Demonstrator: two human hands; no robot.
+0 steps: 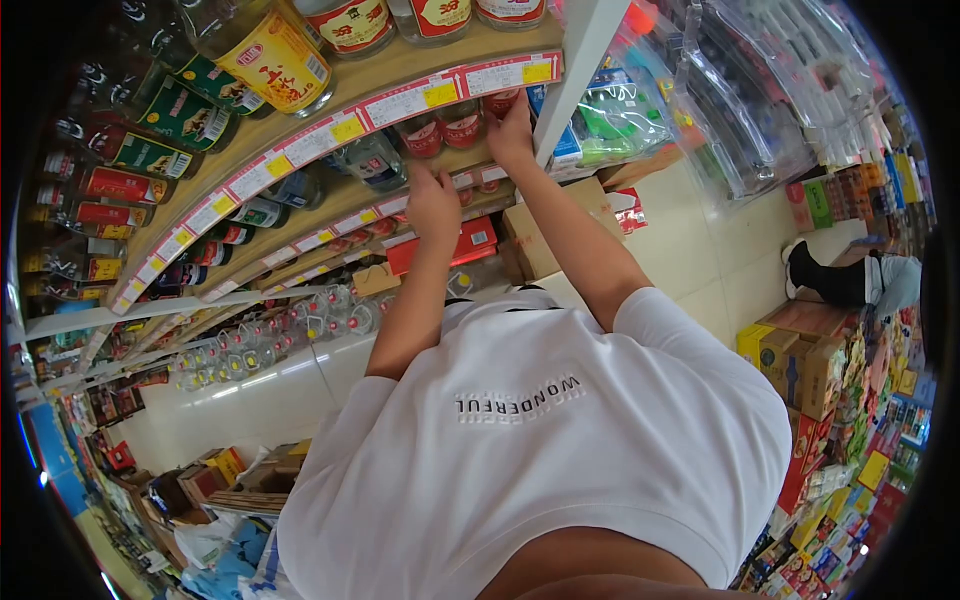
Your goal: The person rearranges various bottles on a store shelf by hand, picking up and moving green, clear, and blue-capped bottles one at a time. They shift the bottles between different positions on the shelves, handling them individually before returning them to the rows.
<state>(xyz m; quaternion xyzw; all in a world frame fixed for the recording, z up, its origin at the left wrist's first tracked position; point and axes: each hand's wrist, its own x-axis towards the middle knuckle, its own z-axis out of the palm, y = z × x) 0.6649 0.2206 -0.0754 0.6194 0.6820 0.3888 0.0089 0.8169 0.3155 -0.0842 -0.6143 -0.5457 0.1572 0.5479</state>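
My right hand (pixel 511 133) reaches under the upper shelf's price strip, its fingers around a red-labelled bottle (pixel 501 101) at the right end of the row. Beside it stand two more red-labelled glass bottles (pixel 461 128). Lower and to the left, my left hand (pixel 434 208) is in front of the lower shelf edge with its fingers curled in; whether they hold anything is hidden. A clear bottle with a pale blue label (pixel 375 163) stands just left of those fingers, tilted in this curved view.
Above is a shelf with large bottles (pixel 270 65). A white shelf post (pixel 580 80) rises right of my right hand. Below are a cardboard box (pixel 540 240), a red box (pixel 440 247) and several clear jugs (pixel 330 310). Another person's leg (pixel 840 280) is at the right.
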